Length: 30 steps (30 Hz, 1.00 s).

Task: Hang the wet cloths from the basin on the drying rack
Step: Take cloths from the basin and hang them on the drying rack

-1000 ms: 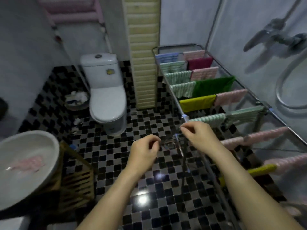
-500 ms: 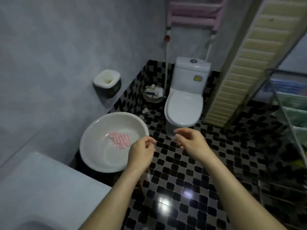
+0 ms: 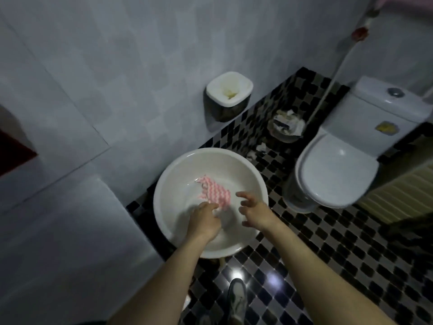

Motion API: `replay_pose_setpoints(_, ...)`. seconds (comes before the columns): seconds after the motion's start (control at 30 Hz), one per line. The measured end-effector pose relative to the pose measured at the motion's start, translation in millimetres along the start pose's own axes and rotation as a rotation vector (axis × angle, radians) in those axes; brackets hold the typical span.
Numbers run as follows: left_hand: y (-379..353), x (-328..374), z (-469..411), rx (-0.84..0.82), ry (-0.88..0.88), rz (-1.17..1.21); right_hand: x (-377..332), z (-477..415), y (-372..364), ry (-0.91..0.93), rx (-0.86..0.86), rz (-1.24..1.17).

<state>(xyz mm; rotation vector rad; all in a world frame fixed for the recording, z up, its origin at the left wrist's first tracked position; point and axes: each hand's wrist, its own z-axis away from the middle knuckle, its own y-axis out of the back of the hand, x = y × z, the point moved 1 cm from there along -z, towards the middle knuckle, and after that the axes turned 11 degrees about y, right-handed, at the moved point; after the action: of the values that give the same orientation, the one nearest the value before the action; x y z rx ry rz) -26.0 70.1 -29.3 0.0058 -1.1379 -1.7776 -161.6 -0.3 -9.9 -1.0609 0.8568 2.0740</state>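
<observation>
Where the white basin (image 3: 174,184) sits on the checkered floor (image 3: 351,254) beside the toilet (image 3: 337,174), one pink striped cloth (image 3: 214,191) lies inside it. Left hand (image 3: 205,220) down in the basin, fingertips at the cloth's near corner; cannot tell whether they pinch it. Right hand (image 3: 255,212) above the right rim, fingers spread, loosely bent, holding nothing.

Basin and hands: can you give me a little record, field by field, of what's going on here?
Basin: white, round, beside the toilet
Cloth: one, pink striped, lying inside the basin
Left hand: fingers on the cloth's near corner; grip unclear
Right hand: open, fingers spread over the basin, off the cloth
Drying rack: out of view
</observation>
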Motion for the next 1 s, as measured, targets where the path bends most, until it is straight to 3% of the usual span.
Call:
replay_pose_setpoints(0.27, -32.2, 19.4, -78.2, -0.043, 0.068, -0.107, 39.1, -88.1, -15.8, -0.127, -0.131, -0.006)
replay_pose_setpoints(0.4, -47.0, 16.6, -93.5, -0.122, 0.111, -0.141, 52.2, -108.4, -22.9, -0.202, -0.151, -0.161)
replay_pose_setpoints(0.47, -48.4, 16.8, -94.7, -0.118, 0.139, -0.045, 52.6, -109.9, -25.5, -0.262, -0.163, -0.256)
replay_pose_setpoints(0.57, -41.4, 14.9, -94.2, -0.089, 0.215, 0.37, 53.1, -109.9, -27.0, -0.272, -0.181, -0.355)
replay_pose_setpoints(0.7, -14.2, 21.8, -80.3, -0.112, 0.192, 0.828, 35.5, -101.4, -13.2, -0.127, -0.245, -0.392)
replay_pose_setpoints(0.83, 5.7, 22.0, -67.4, -0.161, 0.007, 0.806, 1.5, -86.0, -0.9, 0.109, -0.2, -0.291)
replay_pose_setpoints(1.0, 38.1, 22.0, -40.7, -0.104, -0.063, 0.757, -40.3, -50.2, 4.9, 0.17, -0.09, -0.141)
